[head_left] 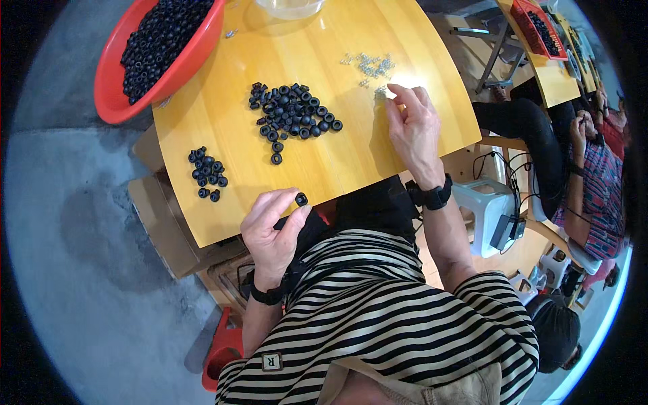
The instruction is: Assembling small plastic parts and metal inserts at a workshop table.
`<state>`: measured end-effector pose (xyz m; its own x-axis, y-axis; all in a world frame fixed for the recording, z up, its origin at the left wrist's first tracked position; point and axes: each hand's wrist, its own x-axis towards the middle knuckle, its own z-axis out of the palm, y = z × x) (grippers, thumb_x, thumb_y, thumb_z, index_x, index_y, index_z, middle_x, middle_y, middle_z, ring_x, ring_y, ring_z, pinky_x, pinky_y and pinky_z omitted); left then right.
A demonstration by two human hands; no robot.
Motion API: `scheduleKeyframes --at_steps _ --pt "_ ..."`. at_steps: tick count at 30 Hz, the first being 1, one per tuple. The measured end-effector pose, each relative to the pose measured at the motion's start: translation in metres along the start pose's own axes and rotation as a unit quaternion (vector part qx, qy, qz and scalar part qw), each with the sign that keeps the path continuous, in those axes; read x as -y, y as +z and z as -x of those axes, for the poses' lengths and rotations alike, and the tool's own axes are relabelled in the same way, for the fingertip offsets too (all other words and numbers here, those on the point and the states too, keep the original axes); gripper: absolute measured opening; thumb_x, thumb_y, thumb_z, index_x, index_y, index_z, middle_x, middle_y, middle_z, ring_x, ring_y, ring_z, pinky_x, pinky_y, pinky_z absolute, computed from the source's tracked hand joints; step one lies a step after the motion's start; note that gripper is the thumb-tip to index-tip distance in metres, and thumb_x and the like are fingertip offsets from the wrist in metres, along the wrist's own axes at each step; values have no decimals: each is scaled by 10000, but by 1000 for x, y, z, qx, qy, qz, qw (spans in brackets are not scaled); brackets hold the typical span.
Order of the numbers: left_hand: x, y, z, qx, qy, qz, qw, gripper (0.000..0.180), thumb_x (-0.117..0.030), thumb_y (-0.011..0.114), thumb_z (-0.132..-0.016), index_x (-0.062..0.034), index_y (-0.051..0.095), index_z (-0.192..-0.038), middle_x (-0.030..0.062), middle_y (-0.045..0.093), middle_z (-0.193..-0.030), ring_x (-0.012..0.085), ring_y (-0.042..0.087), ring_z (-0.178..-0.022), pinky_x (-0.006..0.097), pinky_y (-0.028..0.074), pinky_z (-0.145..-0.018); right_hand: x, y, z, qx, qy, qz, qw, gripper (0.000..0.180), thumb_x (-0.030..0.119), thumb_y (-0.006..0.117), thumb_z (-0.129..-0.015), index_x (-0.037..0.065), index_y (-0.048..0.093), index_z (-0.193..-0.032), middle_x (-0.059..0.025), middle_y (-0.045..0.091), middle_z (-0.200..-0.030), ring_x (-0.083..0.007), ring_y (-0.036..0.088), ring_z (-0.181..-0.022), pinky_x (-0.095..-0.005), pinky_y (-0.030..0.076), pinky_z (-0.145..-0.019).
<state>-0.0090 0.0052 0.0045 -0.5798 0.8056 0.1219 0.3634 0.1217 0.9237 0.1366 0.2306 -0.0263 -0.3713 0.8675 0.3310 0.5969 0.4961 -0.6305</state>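
My left hand (273, 226) is at the table's near edge, with a small black cap-like ring (301, 199) pinched between thumb and forefinger. My right hand (413, 125) hovers at the right of the table, its thumb and forefinger drawn close beside a scatter of tiny shiny metal pieces, perhaps springs (374, 66). Whether a piece sits between those fingertips is too small to tell. A large heap of black round parts (290, 111) lies mid-table. A smaller group of black parts (208, 174) rests near the left edge.
A red basin (111, 108) full of black parts stands at the far left of the yellow wooden table (337, 158). A clear bowl (290, 8) is at the far edge. Cardboard boxes (155, 223) are below left. People sit at another table on the right, near a white stool (482, 209).
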Motion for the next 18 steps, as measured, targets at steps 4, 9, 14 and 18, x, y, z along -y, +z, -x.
scheduleKeyframes --at_steps 4,9,14,18 --pt "3 1 0 1 -5 3 1000 273 56 733 -743 52 688 -1012 121 672 -952 184 631 -868 267 485 -794 0 6 -8 45 -14 47 998 127 145 642 -860 75 661 -965 -105 609 -856 -284 645 -700 -398 521 -607" --pt "10 2 1 -4 -2 -1 1000 261 56 725 -755 56 685 -1013 115 668 -941 176 630 -863 259 486 -782 2 8 -3 54 -73 74 993 166 99 660 -841 67 658 -1005 -102 625 -863 -261 651 -720 -353 508 -622" --pt "12 7 -3 -8 -41 -7 999 240 5 744 -763 32 694 -996 116 676 -889 195 642 -792 275 499 -725 5 8 -1 50 -84 42 994 185 48 638 -844 59 646 -1028 -106 627 -877 -250 655 -731 -343 509 -615" --pt "28 13 -4 -28 -26 5 999 241 6 744 -767 41 692 -999 112 673 -887 177 639 -793 270 498 -723 7 2 -4 37 0 -111 993 201 4 637 -827 37 630 -1025 -115 606 -858 -244 634 -676 -348 522 -587"
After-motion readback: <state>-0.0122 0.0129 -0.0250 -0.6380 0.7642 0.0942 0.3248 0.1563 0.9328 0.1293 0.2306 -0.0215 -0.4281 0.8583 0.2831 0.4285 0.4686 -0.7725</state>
